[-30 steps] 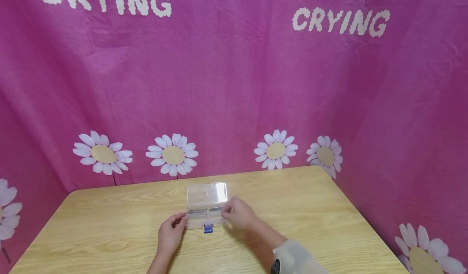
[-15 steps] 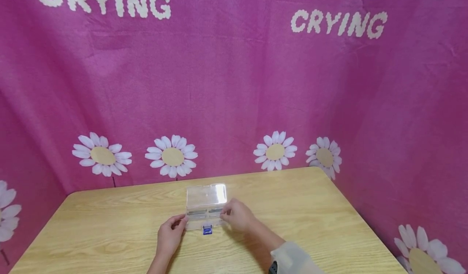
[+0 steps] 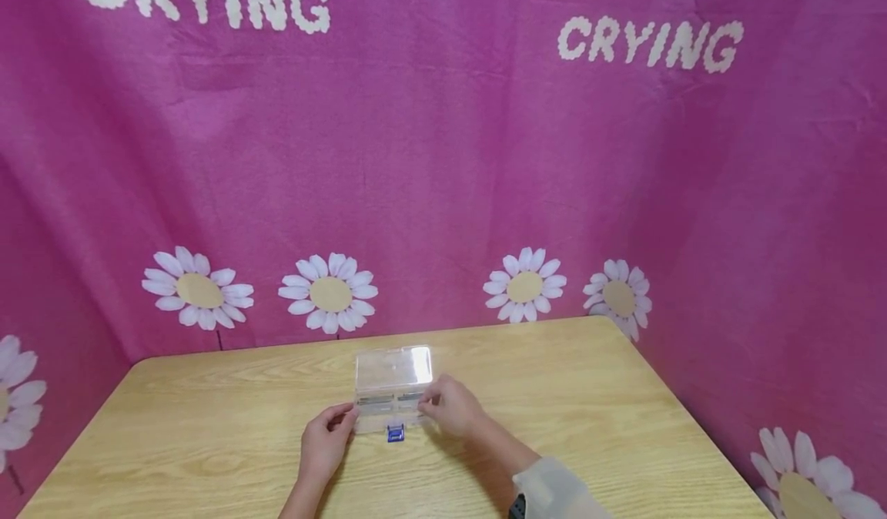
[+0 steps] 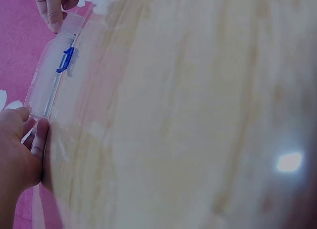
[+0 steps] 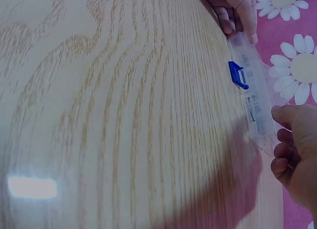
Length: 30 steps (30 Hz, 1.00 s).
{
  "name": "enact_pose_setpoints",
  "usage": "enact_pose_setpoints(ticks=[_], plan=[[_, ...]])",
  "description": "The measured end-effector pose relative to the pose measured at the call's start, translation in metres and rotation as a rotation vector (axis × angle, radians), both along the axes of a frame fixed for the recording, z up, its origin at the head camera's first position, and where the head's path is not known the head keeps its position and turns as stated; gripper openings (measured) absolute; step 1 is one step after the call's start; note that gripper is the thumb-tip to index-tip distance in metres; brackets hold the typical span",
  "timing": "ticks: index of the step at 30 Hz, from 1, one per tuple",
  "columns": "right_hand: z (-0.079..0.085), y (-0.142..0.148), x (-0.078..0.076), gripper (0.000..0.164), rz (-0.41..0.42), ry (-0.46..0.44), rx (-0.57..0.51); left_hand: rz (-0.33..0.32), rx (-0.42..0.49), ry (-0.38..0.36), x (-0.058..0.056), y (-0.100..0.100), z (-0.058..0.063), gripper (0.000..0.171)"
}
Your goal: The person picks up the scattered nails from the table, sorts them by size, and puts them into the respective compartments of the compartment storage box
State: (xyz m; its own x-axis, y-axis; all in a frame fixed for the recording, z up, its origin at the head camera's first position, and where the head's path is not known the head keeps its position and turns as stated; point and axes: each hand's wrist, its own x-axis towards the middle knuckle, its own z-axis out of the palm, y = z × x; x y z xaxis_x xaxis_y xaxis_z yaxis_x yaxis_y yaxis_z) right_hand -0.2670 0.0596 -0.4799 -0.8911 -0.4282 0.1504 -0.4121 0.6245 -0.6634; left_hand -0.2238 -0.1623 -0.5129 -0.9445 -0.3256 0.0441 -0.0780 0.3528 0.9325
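A clear plastic compartment box [image 3: 376,420] stands on the table with its transparent lid [image 3: 388,369] raised at the back. Its blue latch [image 3: 396,433] hangs at the front. Thin metal pieces [image 3: 376,400] lie in the rear compartments; through the front wall, small screw-like pieces [image 5: 250,109] show. My left hand [image 3: 323,442] pinches the box's left end, thumb on the rim and fingers against the side. My right hand [image 3: 452,407] is over the right end, fingers curled and thumb close to the index finger. Whether a small thing is between those fingertips is hidden.
The wooden table [image 3: 229,434] extends around the box on all sides. Behind it hangs a pink curtain [image 3: 430,195] with daisies and lettering. A dark watch [image 3: 517,507] and a pale sleeve [image 3: 557,492] are on the right arm.
Both hands keep nearly the same places at the box. The head view shifts slightly; the box and its raised lid look unchanged.
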Motion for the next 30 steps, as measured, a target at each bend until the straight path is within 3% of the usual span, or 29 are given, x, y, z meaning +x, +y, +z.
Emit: enact_pose_setpoints(ticks=[5,16,25,30], plan=[[-0.001,0.002,-0.002,0.012,0.005,0.020,-0.039,-0.005,0.013,-0.002,-0.001,0.000,0.000,0.030],[0.000,0.015,0.001,0.017,-0.102,-0.072,-0.175,-0.014,0.027,-0.023,-0.001,0.002,-0.001,0.033],[0.004,0.027,-0.005,0.021,-0.139,-0.030,-0.143,-0.013,0.069,-0.006,-0.003,0.002,0.004,0.034],[0.013,0.038,-0.008,0.022,-0.222,-0.008,-0.094,-0.025,0.078,-0.002,0.001,-0.005,0.014,0.037]])
